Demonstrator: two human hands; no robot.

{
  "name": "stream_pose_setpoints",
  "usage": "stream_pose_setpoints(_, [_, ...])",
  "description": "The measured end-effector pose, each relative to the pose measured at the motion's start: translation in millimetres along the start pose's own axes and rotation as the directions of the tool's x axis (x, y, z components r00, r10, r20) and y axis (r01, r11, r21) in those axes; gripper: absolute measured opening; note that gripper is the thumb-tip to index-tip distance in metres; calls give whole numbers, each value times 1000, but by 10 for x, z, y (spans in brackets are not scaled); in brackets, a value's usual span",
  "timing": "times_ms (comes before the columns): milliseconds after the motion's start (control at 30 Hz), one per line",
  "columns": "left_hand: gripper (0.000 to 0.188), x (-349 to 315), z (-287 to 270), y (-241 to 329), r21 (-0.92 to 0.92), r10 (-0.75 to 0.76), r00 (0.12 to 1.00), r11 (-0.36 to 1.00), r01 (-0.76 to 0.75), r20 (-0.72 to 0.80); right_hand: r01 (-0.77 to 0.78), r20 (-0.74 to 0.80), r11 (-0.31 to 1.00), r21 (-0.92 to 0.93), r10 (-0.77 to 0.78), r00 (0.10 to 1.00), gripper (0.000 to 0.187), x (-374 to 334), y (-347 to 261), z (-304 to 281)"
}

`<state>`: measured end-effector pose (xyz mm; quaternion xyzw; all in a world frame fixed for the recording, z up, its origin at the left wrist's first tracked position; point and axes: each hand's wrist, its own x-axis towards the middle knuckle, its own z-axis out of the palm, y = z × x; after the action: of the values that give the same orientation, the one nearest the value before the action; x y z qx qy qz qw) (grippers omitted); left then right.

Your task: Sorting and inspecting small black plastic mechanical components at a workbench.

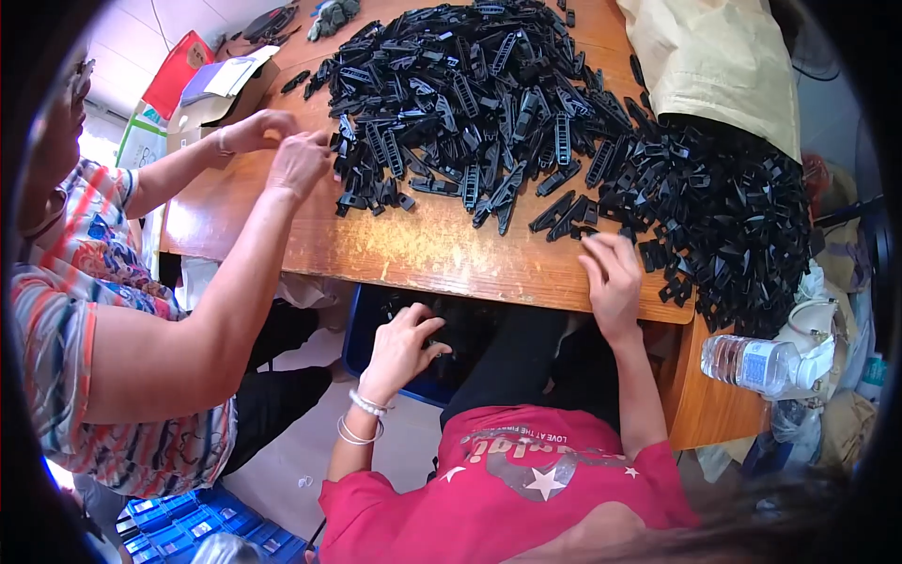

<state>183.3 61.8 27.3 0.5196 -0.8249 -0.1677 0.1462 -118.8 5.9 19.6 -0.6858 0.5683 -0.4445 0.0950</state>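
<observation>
- Worn brown wooden table (413, 249) under heaped, narrow black plastic parts (470, 103); creased beige bag (719, 70) at far right.
- Parts look light, stiff, slightly slippery — best pinched mid-length.
- Left hand (399, 346): thumb and fingers apart, over a deep-blue plastic bin (351, 331).
- Right hand (615, 282): beside loose parts near the front edge — grip unclear, cannot tell.
- 1 co-worker (150, 348) sits left.

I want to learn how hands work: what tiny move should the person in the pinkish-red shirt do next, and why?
Perhaps bring the right hand's thumb and fingers together on a nearby black piece. Its fingertips are beside the loose pieces, while the left hand is down over the blue bin, farther from them.
</observation>
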Motion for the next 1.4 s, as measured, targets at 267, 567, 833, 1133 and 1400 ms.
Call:
stream_pose_setpoints(267, [29, 1360, 433, 724, -17, 356, 852, 920, -392, -383, 100, 77, 968, -231, -84, 993, 22, 11, 93, 110])
stream_pose_setpoints(567, [21, 1185, 482, 509, -495, 136, 962, 835, -240, -237, -426, 73, 735, 528, 461, 885, 27, -202, 3, -106])
stream_pose_setpoints(833, [26, 1156, 496, 420, -335, 150, 944, 909, -249, -295, -447, 368, 749, 488, 288, 884, 25, -48, 56, -52])
stream_pose_setpoints(1133, [25, 1177, 482, 388, -433, 129, 958, 871, -233, -257, -181, 326, 932, 314, 73, 943, 23, 22, 132, -134])
stream_pose_setpoints(1400, [26, 1153, 497, 410, -460, 171, 945, 840, -288, -279, -134, 312, 933, 334, 24, 950, 22, 12, 50, 44])
